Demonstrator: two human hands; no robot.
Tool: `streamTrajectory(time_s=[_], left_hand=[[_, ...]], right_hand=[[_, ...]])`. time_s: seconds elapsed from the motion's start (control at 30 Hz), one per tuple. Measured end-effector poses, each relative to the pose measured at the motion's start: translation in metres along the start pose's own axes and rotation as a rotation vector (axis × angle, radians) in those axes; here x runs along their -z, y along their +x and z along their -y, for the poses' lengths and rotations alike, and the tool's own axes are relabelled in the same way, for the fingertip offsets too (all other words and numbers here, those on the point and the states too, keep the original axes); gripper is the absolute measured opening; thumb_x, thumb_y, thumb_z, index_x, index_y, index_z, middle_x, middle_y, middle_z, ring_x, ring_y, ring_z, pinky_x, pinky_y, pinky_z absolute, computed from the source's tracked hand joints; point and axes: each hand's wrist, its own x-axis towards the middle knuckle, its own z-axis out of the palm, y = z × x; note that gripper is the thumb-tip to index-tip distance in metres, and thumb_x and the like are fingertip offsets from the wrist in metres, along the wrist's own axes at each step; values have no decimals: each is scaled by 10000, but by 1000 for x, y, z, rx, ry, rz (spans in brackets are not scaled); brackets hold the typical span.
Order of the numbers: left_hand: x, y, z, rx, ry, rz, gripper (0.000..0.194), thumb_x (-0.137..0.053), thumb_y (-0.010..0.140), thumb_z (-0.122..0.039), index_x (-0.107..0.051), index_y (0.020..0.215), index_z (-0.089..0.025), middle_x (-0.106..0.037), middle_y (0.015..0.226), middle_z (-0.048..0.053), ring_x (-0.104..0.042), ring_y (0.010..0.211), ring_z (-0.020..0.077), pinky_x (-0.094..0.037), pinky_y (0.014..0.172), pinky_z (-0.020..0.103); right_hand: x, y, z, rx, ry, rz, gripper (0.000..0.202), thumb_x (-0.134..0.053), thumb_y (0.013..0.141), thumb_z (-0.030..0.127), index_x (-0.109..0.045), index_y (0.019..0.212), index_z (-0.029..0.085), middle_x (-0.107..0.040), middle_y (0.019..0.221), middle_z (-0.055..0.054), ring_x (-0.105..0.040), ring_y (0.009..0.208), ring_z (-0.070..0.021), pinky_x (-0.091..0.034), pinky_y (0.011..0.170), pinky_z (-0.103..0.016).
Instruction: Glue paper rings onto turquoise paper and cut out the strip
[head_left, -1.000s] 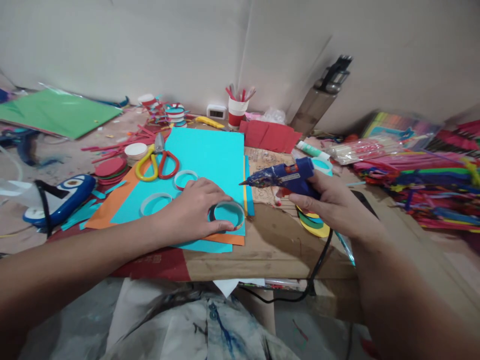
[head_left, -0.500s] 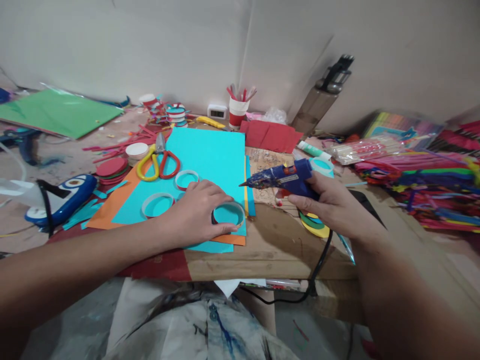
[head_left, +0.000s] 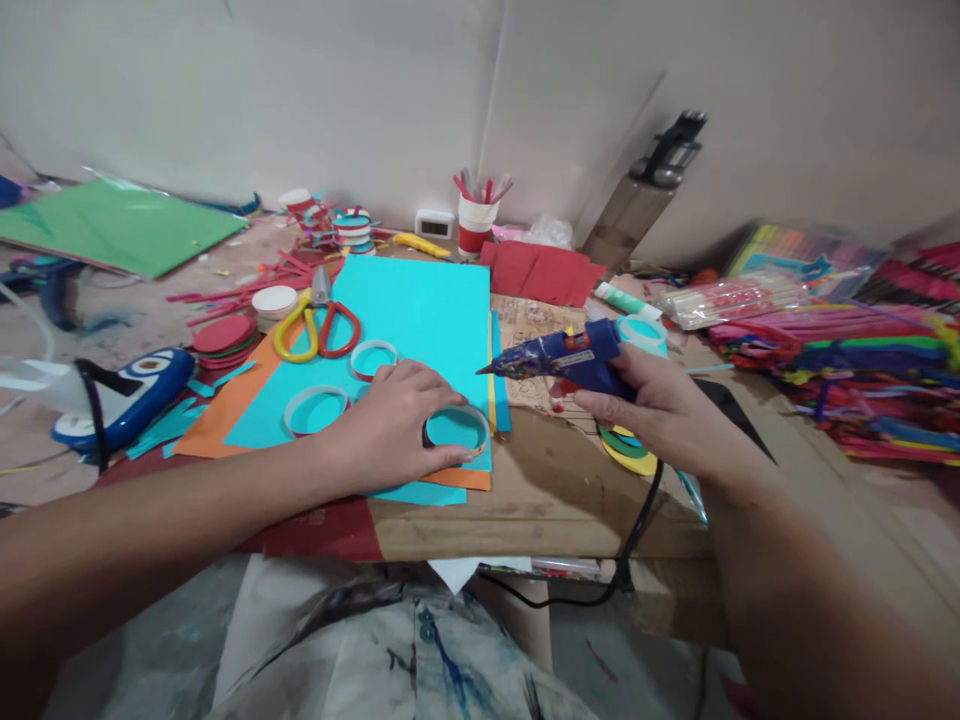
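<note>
Blue glue gun [head_left: 559,358] in right hand [head_left: 671,410] has barely moved

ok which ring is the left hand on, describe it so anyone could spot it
Find the large turquoise sheet near the picture's centre. At its lower right corner, the left hand curves around a pale-rimmed ring. Of the three rings on that sheet, it is the rightmost.

Cluttered craft workspace: a stained table [head_left: 142,290] by a pale wall [head_left: 337,110], with turquoise sheets [head_left: 420,310] and scissors [head_left: 321,290] in the middle, 2 stacks of discs [head_left: 223,336] to their left, green sheets [head_left: 120,222] far left and colourful bundled strands [head_left: 840,375] right; a glue gun [head_left: 559,352] is held above.
</note>
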Motion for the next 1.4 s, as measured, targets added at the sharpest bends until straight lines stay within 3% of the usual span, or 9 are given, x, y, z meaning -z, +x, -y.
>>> streamTrajectory(time_s=[0.37, 0.7, 0.93, 1.03, 1.2, 1.4], left_hand=[[2, 1, -1, 9, -34, -16, 502, -753, 841, -565, -735, 1142, -164, -723, 1171, 114, -612, 1154, 325, -426, 1006, 495], [13, 0, 2, 23, -22, -8, 672, -795, 777, -606, -694, 1278, -169, -701, 1272, 138, -592, 1224, 348, -421, 1048, 514], [21, 4, 7, 50, -72, 7, 572, -760, 821, -590, -738, 1220, -181, -721, 1222, 113, -610, 1176, 308, -447, 1028, 461], [17, 2, 5, 69, -35, -42, 554, -771, 804, -596, -756, 1168, -178, -732, 1159, 107, -623, 1102, 306, -449, 997, 475], [6, -4, -1, -5, 69, -183, 619, -801, 755, -628, -743, 1144, -150, -718, 1139, 122, -595, 1076, 318, -424, 985, 496], [4, -8, 1, -125, 88, -254, 462, -775, 837, -530, -725, 1090, -146, -730, 1113, 113, -609, 1079, 299, -400, 981, 477]], right_hand=[[2, -2, 6, -11, 46, -4, 483, -695, 860, 573, -689, 1239, 274, -740, 1148, -61, -687, 1066, -319, -564, 953, -489], [1, -2, 7, -3, 26, 11, 490, -676, 877, 590, -681, 1255, 277, -748, 1120, -57, -693, 1030, -308, -563, 949, -481], [3, -2, 4, 20, 23, 9, 535, -657, 884, 608, -659, 1280, 247, -740, 1103, -77, -692, 1004, -298, -574, 904, -453], [3, -3, 3, 21, 30, 13, 539, -650, 886, 618, -656, 1277, 248, -741, 1080, -72, -695, 958, -286, -585, 854, -429], [2, -1, 5, 43, 44, 6, 505, -679, 884, 572, -664, 1275, 253, -736, 1162, -76, -687, 1052, -307, -563, 948, -466], [3, -3, 4, 31, 94, -10, 536, -688, 885, 539, -630, 1336, 256, -712, 1243, -82, -651, 1185, -328, -530, 1031, -501]])
